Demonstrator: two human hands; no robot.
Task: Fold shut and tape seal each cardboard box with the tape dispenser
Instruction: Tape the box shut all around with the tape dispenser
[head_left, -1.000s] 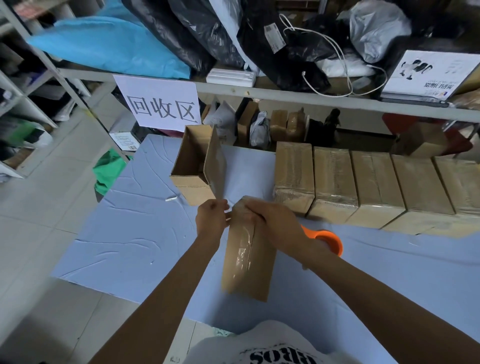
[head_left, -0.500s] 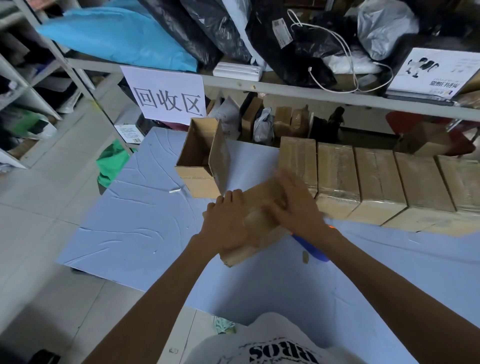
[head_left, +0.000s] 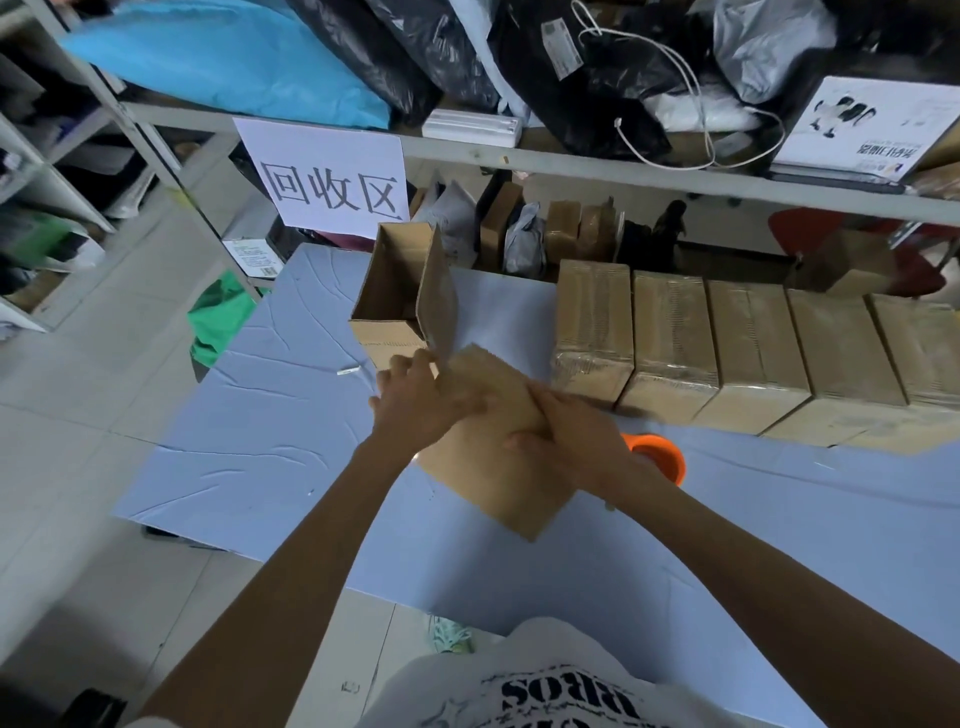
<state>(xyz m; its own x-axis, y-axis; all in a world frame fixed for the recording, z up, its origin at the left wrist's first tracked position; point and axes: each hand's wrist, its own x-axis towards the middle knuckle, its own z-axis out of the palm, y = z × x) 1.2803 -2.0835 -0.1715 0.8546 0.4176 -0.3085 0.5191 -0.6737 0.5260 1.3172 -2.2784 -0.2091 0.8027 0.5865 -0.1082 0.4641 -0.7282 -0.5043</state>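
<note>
- The left hand (head_left: 418, 402) grips the far left end of a closed cardboard box (head_left: 493, 478), its fingers curled over the edge.
- The right hand (head_left: 569, 441) holds the same box from the right side, with the fingers wrapped over its upper edge and the thumb lying across the top face.
- The box sits between the two hands, turned at a slant above the near middle of the table (head_left: 249, 447). Its low corner points toward the person, and I cannot tell whether it touches the blue cover.
- An orange tape dispenser (head_left: 660, 457) lies on the table just behind the right wrist, partly hidden by it.
- An open box (head_left: 392, 291) stands just beyond the left hand with one flap upright.
- A row of taped boxes (head_left: 675, 338) stands side by side along the far right edge of the table.
- A small white scrap (head_left: 348, 370) lies on the cover left of the open box.
- A white sign (head_left: 332, 176) hangs from the shelf (head_left: 675, 179) behind the table.
- A green bag (head_left: 218, 322) lies on the floor at the left.
</note>
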